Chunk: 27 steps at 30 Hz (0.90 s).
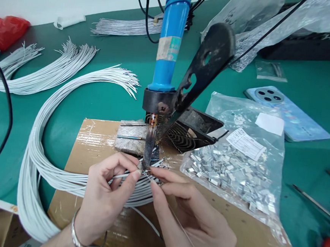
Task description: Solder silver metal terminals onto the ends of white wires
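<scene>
A soldering iron with a blue handle hangs tip-down in a black bracket. Just below its tip, my left hand is closed in a pinch on the end of a white wire. My right hand pinches a thin strand of solder wire at the iron's tip, the strand trailing across the palm. A small metal piece seems to sit between the fingertips, too small to make out. Under both hands lies a bundle of white wires, curving off to the left.
Brown cardboard covers the work area. Behind the iron are a black fan and a grey block. At right lie a bag of small metal parts, a blue phone and tweezers. More wire bundles lie back left.
</scene>
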{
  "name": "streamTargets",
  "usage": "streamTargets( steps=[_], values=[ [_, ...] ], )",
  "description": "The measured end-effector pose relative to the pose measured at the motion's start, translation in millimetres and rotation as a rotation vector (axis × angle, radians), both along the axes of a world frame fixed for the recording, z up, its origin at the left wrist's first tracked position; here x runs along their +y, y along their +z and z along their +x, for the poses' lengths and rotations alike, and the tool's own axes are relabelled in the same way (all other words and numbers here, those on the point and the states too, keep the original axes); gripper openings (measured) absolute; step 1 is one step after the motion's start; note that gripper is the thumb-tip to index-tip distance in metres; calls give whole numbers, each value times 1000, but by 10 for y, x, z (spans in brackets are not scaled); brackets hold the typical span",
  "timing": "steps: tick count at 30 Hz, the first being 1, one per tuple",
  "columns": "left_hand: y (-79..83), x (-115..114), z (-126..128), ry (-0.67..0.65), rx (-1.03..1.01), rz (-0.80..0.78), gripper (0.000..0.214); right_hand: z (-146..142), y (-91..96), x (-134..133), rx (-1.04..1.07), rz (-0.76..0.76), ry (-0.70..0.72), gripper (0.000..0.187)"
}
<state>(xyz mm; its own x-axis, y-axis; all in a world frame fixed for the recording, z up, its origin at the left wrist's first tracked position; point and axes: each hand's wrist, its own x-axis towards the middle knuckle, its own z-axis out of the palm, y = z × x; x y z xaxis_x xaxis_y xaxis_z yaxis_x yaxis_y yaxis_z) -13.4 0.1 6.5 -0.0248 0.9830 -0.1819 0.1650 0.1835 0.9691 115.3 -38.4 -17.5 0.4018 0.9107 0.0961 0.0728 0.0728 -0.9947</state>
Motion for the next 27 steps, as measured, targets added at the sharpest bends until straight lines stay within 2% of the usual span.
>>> streamTargets(
  steps=[17, 20, 22, 24, 25, 27],
  values=[
    [7, -13, -3, -32, -15, -35, 16, 15, -42, -31, 34, 3, 39, 16],
    [-3, -60, -40, -55, -17, -65, 18, 88, -48, -36, 64, -10, -80, 8],
    [-16, -112, -73, -63, -5, -68, 19, 186, -35, -40, 213, 47, -190, 5],
    [-28, -182, -103, -71, -4, -59, 19, 301, -2, -78, 418, 142, -124, 20],
    [-31, -224, -115, -79, -2, -55, 18, 351, 16, -123, 472, 167, -7, 27],
    [-28, -322, -140, -118, 20, -61, 18, 406, 28, -278, 443, 128, 140, 49]
  ],
)
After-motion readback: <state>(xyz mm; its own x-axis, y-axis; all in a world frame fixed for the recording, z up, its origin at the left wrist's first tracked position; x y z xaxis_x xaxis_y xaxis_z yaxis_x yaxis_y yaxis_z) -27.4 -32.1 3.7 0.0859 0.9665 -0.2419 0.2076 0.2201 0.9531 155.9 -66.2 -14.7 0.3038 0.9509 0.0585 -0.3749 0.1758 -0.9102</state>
